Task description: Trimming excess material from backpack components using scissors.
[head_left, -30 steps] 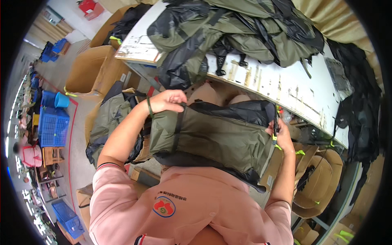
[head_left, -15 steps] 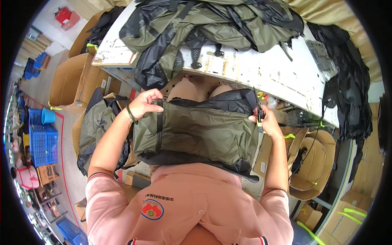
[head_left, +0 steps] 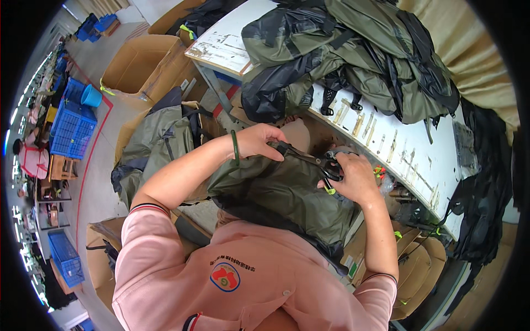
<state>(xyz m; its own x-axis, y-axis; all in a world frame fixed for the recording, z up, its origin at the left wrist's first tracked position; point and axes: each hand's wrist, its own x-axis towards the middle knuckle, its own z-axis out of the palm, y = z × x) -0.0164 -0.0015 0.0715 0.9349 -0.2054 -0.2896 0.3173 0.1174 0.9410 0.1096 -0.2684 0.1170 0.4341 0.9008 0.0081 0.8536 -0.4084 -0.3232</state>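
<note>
An olive-green and black bag [head_left: 281, 193] lies across my lap. My left hand [head_left: 262, 140], with a green bangle on the wrist, pinches the bag's upper edge where a black strap [head_left: 301, 155] runs across. My right hand [head_left: 353, 176] grips the other end of that strap at the bag's right side, beside a small yellow-green tag [head_left: 329, 191].
A white worktable [head_left: 386, 143] ahead carries a heap of olive and black bags [head_left: 353, 55]. Open cardboard boxes [head_left: 141, 63] stand to the left, one with more green bags [head_left: 157, 143]. Blue crates [head_left: 72, 124] and another person sit far left. Black fabric [head_left: 486, 182] hangs at right.
The bag was held up spread between both hands; now it has dropped onto my lap and both hands have come closer together on the strap along its top edge.
</note>
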